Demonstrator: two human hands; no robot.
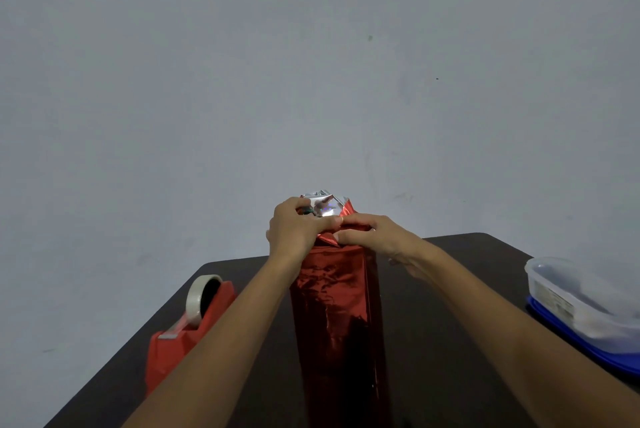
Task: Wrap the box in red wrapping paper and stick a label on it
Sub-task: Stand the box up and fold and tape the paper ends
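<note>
A tall box (337, 317) stands upright on the dark table (446, 289), covered in shiny red wrapping paper. At its top the loose paper end (323, 204) is crumpled, with its silver inner side showing. My left hand (294, 228) grips the paper at the top left edge, thumb pressed across the fold. My right hand (375, 232) pinches the red paper at the top right, fingertips meeting the left thumb. The box itself is hidden under the paper. No label is in view.
A red tape dispenser (187, 330) with a roll of clear tape (201, 296) sits left of the box. At the right table edge a clear plastic container (581, 303) rests on a blue lid. A grey wall rises behind.
</note>
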